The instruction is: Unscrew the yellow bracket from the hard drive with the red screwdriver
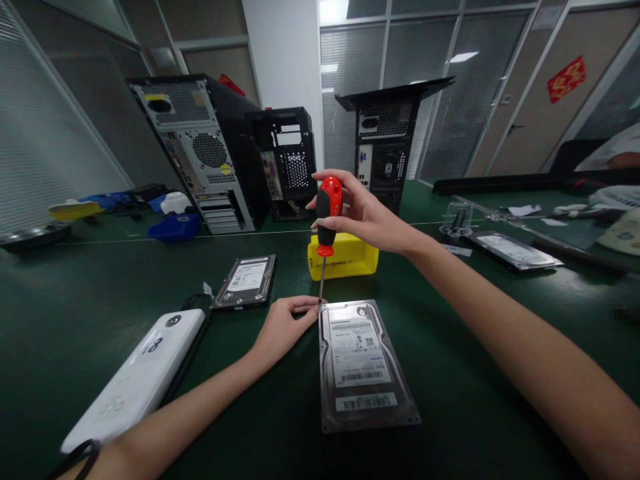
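Note:
My right hand (357, 207) is closed round the red and black handle of a screwdriver (330, 200). Its shaft points down, and the tip meets the far left corner of a silver hard drive (370, 407), which lies label up in front of me. At that same corner my left hand (287, 323) is closed, thumb and fingertips pressed against the drive's edge beside the tip. Whether a screw sits under the tip or between those fingers is too small to tell. Just behind the drive stands a yellow bin (350, 260).
A second hard drive (247, 280) and a white power bank (140, 373) with a cable lie left. Another drive (515, 250) rests right, near a clear plastic cup (457, 219). Computer cases (210, 153) line the back, with a blue bin (174, 227) beside them. A person's arm (623, 160) shows far right.

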Motion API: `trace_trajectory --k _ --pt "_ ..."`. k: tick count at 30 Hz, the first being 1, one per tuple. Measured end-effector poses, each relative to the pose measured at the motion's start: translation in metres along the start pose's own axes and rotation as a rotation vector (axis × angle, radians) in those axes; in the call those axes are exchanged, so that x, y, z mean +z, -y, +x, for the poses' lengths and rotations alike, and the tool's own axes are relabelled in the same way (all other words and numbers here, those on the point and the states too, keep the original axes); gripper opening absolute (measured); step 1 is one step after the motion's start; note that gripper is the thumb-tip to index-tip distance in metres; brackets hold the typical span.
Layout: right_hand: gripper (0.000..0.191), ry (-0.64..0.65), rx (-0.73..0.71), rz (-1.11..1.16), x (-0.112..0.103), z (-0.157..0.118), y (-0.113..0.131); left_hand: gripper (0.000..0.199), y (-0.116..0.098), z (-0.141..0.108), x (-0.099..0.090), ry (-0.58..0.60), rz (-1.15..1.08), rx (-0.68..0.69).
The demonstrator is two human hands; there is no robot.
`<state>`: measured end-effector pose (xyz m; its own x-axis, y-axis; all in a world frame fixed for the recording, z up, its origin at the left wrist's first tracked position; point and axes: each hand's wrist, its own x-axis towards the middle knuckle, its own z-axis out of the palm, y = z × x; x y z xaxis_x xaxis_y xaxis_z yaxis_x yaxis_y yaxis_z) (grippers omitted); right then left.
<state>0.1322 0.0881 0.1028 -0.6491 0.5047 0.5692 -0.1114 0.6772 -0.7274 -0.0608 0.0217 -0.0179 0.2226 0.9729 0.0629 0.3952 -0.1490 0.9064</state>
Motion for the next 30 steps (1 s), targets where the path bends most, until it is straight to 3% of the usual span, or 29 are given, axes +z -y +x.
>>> trace_trajectory --k 20,30 --pt "0.057 -0.043 -0.06 -0.055 0.005 0.0 0.003 0.032 0.0 0.0 0.001 0.002 -0.027 0.005" --pt "0.056 -0.09 -0.052 -0.108 0.011 -0.001 0.006 0.031 0.01 0.003 -0.001 -0.068 -0.099 0.056"
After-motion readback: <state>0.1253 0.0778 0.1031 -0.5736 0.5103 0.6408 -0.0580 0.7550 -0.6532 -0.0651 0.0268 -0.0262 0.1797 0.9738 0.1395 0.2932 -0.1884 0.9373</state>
